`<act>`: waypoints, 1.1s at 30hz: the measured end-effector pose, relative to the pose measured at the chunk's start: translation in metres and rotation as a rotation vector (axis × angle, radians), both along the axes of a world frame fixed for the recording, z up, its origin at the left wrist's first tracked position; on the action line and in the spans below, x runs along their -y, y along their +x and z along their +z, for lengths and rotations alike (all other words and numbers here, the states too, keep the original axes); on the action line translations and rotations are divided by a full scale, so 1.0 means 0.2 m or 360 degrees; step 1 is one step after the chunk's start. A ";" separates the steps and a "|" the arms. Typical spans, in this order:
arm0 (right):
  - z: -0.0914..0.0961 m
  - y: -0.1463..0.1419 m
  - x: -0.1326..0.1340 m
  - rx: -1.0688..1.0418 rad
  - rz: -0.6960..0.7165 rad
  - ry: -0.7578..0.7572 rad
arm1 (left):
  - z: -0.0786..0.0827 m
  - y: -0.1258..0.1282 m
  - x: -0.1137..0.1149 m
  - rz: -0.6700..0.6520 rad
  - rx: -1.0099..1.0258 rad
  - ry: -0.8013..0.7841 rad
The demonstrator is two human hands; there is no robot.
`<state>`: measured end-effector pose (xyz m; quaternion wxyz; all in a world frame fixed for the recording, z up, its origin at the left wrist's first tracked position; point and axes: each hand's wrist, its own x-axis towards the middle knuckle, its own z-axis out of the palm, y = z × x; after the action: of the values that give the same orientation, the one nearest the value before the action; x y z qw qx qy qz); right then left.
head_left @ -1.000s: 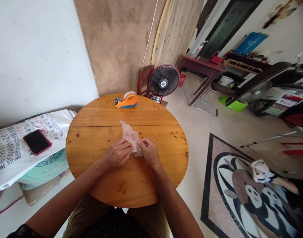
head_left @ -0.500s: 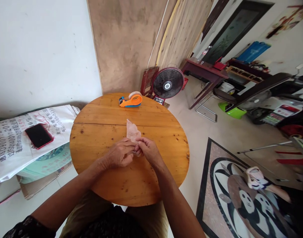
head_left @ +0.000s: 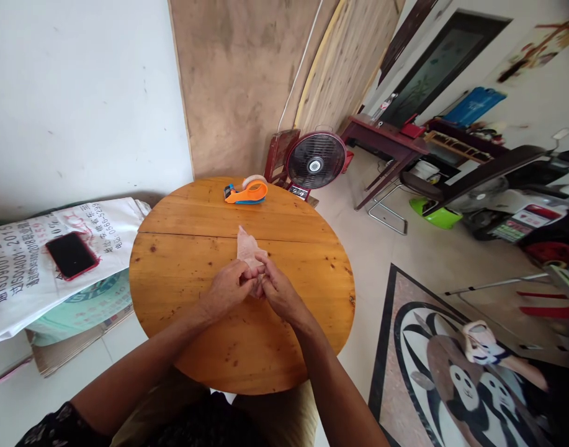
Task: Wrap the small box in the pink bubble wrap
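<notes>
A thin, crinkled pinkish tissue (head_left: 247,249) is bunched between my hands above the middle of the round wooden table (head_left: 186,217). Its pointed upper end stands out beyond my fingers, while the lower part is mostly hidden by them. My left hand (head_left: 228,287) pinches it from the left, thumb against fingers. From the right, my right hand (head_left: 278,290) grips the same piece, and the fingertips of both hands meet there. An orange and blue tape dispenser (head_left: 247,191) with a roll of tape lies near the table's far edge.
At the left, a phone (head_left: 72,255) rests on white printed sacks (head_left: 23,273). Behind the table stands a round fan (head_left: 316,160) beside a wooden chair (head_left: 279,155). Another person's foot in a light shoe (head_left: 480,341) is on the panda-patterned floor at the right.
My left hand's fingers have curled in from lying flatter over the tissue to a pinch. My right fingers have shifted slightly on it, and the view has tilted a little.
</notes>
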<state>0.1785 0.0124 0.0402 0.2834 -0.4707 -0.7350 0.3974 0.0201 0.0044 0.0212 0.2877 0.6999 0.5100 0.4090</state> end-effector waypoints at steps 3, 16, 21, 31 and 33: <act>0.01 0.02 -0.01 -0.0190 -0.0160 -0.0155 | -0.02 0.00 -0.01 -0.0016 -0.0002 0.0017; 0.19 -0.04 -0.33 0.0903 -0.0570 0.0468 | -0.03 0.00 -0.04 0.0055 -0.0391 0.0222; 0.15 0.02 -0.41 0.0224 -0.0554 0.0061 | -0.03 -0.02 -0.08 -0.0224 -0.0414 0.0085; 0.11 0.02 -0.39 -0.0217 -0.0493 -0.0350 | -0.02 -0.01 -0.12 -0.0344 -0.0389 -0.0048; 0.12 0.00 -0.40 -0.0258 -0.0486 -0.0364 | -0.02 0.00 -0.13 -0.0370 -0.0378 -0.0044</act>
<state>0.1795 0.0915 0.0646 0.3434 -0.5722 -0.5800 0.4672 0.0194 0.0310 0.0165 0.2803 0.7937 0.4615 0.2803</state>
